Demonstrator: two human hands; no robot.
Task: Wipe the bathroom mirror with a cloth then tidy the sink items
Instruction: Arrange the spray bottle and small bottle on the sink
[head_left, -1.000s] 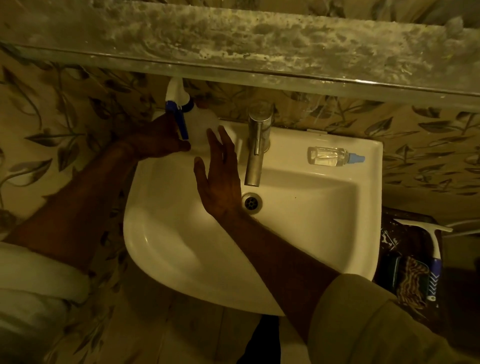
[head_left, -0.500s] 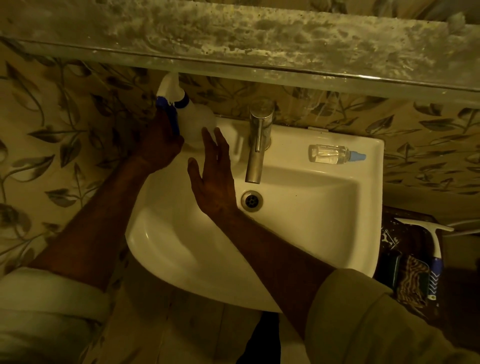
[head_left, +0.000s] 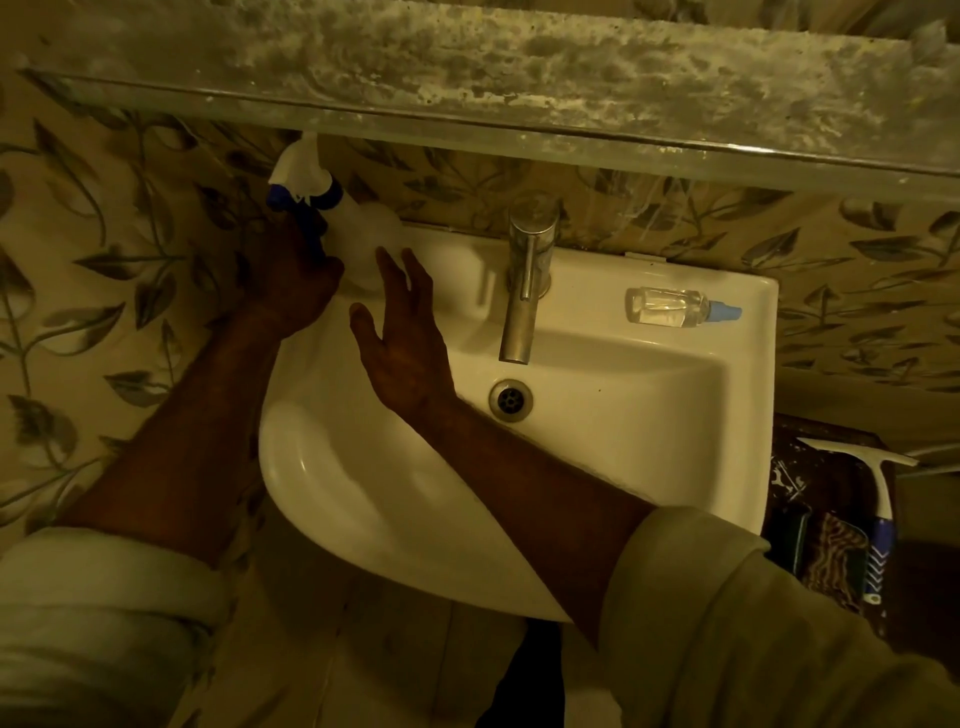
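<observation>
A white spray bottle with a blue trigger stands at the back left corner of the white sink. My left hand is wrapped around its left side, near the trigger. My right hand hovers flat and open over the left part of the basin, fingertips close to the bottle's base. A small clear bottle with a pale blue cap lies on its side on the sink's back right ledge. The bottom edge of the stained mirror runs along the top of the view. No cloth is visible.
A metal tap stands at the back middle of the sink, above the drain. A white and blue squeegee lies on a dark patterned surface to the right of the sink. Leaf-patterned wallpaper covers the wall.
My left hand has slid the spray bottle back and to the left, into the sink's corner. My right hand has drifted slightly left, staying open.
</observation>
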